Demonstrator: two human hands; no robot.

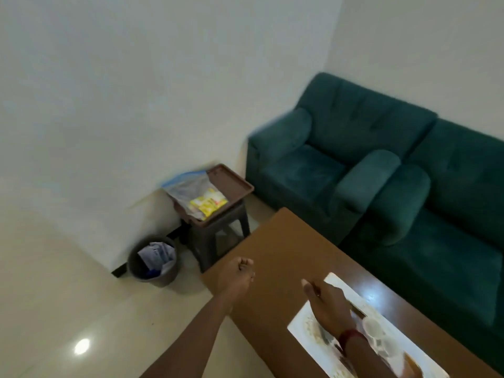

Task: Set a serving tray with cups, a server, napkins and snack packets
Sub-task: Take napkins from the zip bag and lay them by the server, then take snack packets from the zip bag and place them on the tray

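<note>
No writing can be read. At centre frame, yellow snack packets (208, 204) are held in a clear bag (188, 188) on a brown tray (231, 184). A white serving tray (305, 327) with cups (373, 327) is seen lower right. The left hand (237, 276) is clenched, empty; the right hand (330, 302) is released.

The tray (305, 327) is cut off by the bottom edge and partly covered by the right hand (328, 301). The cups (375, 327) are blurred; their number cannot be told. The sofa (450, 186) is cropped at right. The packets (208, 204), possibly snacks, are too small to read.
</note>
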